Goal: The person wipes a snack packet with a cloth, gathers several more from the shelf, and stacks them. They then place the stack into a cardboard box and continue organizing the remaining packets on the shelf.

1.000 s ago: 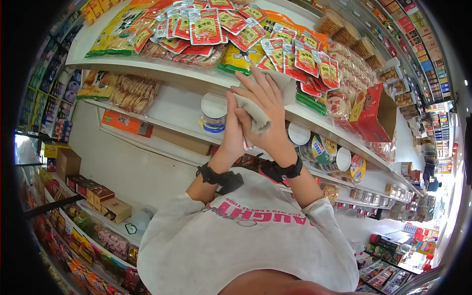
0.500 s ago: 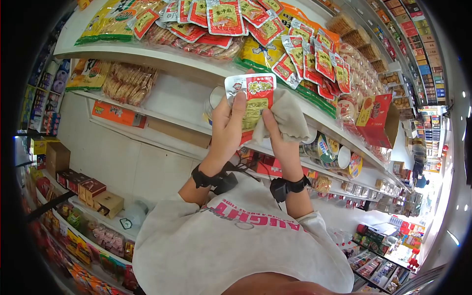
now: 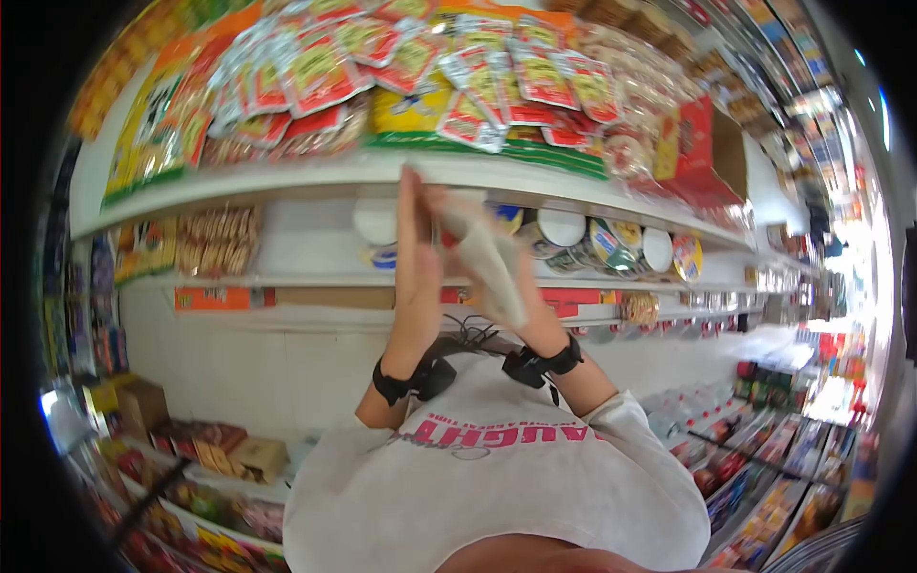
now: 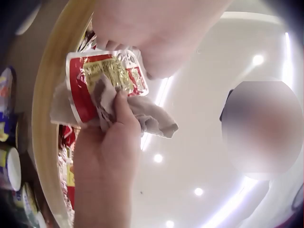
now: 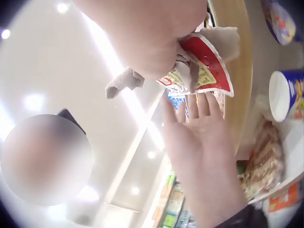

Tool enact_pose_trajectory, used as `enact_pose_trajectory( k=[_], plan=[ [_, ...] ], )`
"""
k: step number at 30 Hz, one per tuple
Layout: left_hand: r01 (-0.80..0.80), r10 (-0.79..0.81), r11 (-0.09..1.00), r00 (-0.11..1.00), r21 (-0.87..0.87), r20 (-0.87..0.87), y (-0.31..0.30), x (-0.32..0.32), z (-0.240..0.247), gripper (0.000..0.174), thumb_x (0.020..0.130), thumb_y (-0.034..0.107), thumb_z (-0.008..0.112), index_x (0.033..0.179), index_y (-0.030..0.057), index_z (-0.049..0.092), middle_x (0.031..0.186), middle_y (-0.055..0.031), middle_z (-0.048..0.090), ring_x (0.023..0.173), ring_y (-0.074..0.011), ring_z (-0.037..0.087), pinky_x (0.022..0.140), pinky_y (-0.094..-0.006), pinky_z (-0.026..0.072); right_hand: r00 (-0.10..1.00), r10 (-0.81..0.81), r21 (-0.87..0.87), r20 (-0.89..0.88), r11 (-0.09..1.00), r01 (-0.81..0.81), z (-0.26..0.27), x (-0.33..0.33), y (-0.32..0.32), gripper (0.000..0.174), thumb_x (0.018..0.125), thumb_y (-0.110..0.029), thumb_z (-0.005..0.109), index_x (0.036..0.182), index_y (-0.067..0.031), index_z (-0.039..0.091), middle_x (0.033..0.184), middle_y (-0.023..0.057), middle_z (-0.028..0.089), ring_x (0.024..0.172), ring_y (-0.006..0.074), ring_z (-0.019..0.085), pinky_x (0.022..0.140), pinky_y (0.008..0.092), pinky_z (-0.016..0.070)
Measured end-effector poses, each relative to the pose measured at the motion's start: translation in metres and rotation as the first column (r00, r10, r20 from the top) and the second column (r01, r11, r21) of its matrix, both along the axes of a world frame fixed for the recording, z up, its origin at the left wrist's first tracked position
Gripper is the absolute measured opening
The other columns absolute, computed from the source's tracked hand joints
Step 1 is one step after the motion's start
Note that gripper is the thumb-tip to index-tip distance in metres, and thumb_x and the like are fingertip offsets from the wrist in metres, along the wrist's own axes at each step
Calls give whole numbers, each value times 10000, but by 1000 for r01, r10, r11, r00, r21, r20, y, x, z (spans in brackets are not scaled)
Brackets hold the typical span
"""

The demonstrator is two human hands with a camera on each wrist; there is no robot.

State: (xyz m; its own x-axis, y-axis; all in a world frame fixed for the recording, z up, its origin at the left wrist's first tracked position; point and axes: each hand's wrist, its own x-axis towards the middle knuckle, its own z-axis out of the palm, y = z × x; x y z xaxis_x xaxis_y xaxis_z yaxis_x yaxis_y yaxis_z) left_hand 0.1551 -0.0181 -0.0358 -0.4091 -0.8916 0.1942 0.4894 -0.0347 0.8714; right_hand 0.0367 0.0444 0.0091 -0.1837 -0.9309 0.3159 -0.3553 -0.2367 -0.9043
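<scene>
A grey cloth point(image 3: 489, 256) and a red-and-gold foil snack packet point(image 4: 80, 102) are between the two hands. In the left wrist view my right hand point(image 4: 116, 135) holds the packet through the cloth, its thumb pressed over the cloth on the packet's face. My left hand point(image 5: 199, 137) has straight fingers and a flat palm in the right wrist view, its fingertips right at the packet's edge. Seen from the head, both hands are blurred in front of the shelf edge, and the packet is mostly hidden behind the cloth and fingers.
Similar red packets point(image 3: 330, 72) lie piled on larger yellow bags along the upper white shelf point(image 3: 287, 181). Instant noodle tubs point(image 3: 562, 227) stand on the shelf below. An open red carton point(image 3: 688, 143) sits at right. More goods line lower racks on both sides.
The left hand, which pinched the packet half a second ago, has let go and straightened. The packet has turned out of the head view's sight; the cloth now covers it. The head view has shifted.
</scene>
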Motion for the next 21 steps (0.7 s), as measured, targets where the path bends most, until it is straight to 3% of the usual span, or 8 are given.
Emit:
enact_pose_trajectory(
  k=[1, 3, 6, 8, 13, 16, 19, 21],
  plan=[
    [44, -41, 998, 998, 43, -53, 6, -4, -1, 740, 1123, 511, 341, 1675, 66, 127, 1691, -171, 275, 1584, -281, 226, 1281, -412, 176, 980, 137, -41, -144, 989, -145, 9, 4, -2, 484, 953, -161, 660, 1400, 1, 572, 1534, 265, 469, 1454, 368, 451, 1178, 448, 357],
    [112, -99, 989, 988, 101, -120, 17, -12, 8, 779, 1110, 594, 255, 1679, 83, 107, 1706, -141, 254, 1593, -275, 200, 1286, -422, 161, 999, 45, -225, 29, 974, -38, 1, 15, 4, 538, 962, -230, 644, 1443, -9, 548, 1639, 239, 347, 1548, 419, 285, 1243, 514, 231],
    [168, -105, 939, 971, 299, -216, 46, -36, 22, 795, 1093, 655, 210, 1680, 128, 111, 1696, -96, 270, 1566, -259, 257, 1272, -422, 219, 948, -102, -247, -300, 969, 26, 19, -17, 11, 560, 947, -231, 665, 1464, -48, 553, 1642, 197, 373, 1536, 416, 308, 1242, 545, 242],
    [218, -95, 865, 956, 452, -278, 68, -49, 32, 762, 1094, 653, 231, 1671, 160, 156, 1668, -70, 318, 1532, -261, 329, 1246, -439, 287, 937, -92, -234, -337, 972, 12, 31, -45, 26, 509, 945, -215, 658, 1431, -71, 601, 1623, 179, 418, 1533, 400, 330, 1241, 561, 243],
    [379, -201, 838, 884, 393, -423, 83, -89, 60, 712, 1110, 555, 349, 1630, 76, 270, 1626, -128, 397, 1491, -286, 400, 1229, -469, 310, 877, -232, -353, -420, 932, 77, 32, -96, 75, 590, 853, -208, 740, 1425, -132, 617, 1601, 126, 466, 1527, 377, 355, 1240, 561, 258],
    [491, -357, 853, 798, 180, -485, 82, -131, 71, 663, 1132, 458, 296, 1630, 24, 240, 1659, -217, 331, 1540, -340, 325, 1258, -494, 271, 876, -108, -359, -470, 930, -79, 6, -117, 111, 698, 834, -223, 759, 1487, -108, 538, 1615, 130, 432, 1529, 374, 338, 1245, 556, 260],
    [364, -296, 914, 900, 178, -320, 95, -160, 76, 648, 1137, 436, 264, 1629, 14, 242, 1661, -241, 316, 1553, -365, 298, 1278, -500, 242, 884, 50, -247, -464, 952, -183, 4, -144, 148, 710, 842, -210, 759, 1499, -93, 516, 1612, 142, 429, 1534, 381, 324, 1253, 537, 264],
    [431, -330, 862, 876, 266, -351, 117, -179, 80, 624, 1141, 405, 308, 1617, 5, 262, 1650, -239, 334, 1539, -341, 330, 1276, -493, 256, 962, -137, -378, -238, 925, 39, -16, -169, 148, 731, 813, -171, 794, 1477, -46, 514, 1586, 168, 450, 1520, 346, 354, 1232, 468, 304]
  ],
)
